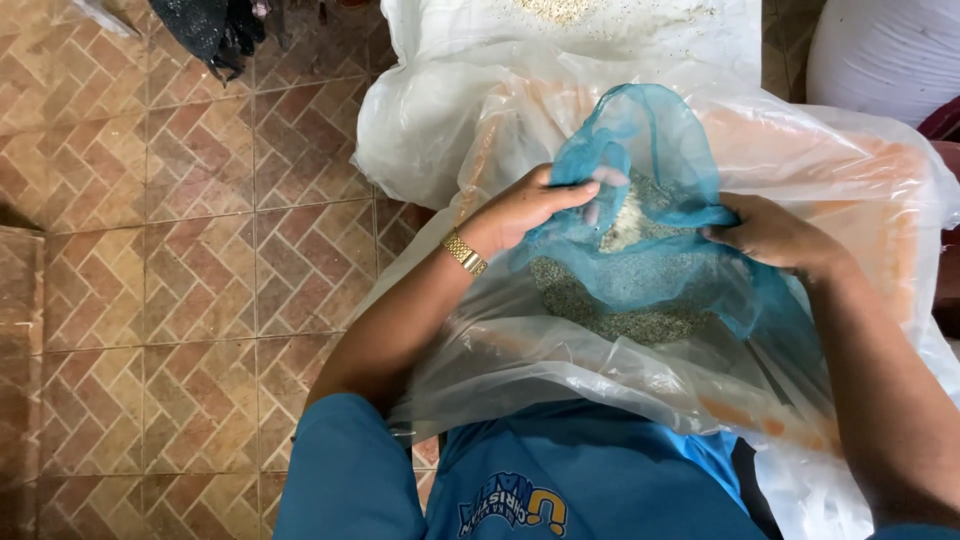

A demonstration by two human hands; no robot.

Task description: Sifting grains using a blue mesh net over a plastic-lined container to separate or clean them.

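Over the person's lap, a clear plastic sheet [520,350] is spread, and on it near the middle sits a teal mesh bag [640,230] partly filled with small greenish grains [620,300]. Its mouth points up and away from the person, its long axis running from the lap toward the far edge of the sheet. Left hand [525,210], a gold watch [464,253] on its wrist, pinches the bag's left rim shut between thumb and fingers. Right hand [775,235] grips the right side of the mesh. Patterned brick-coloured tiles [150,250] lie to the left
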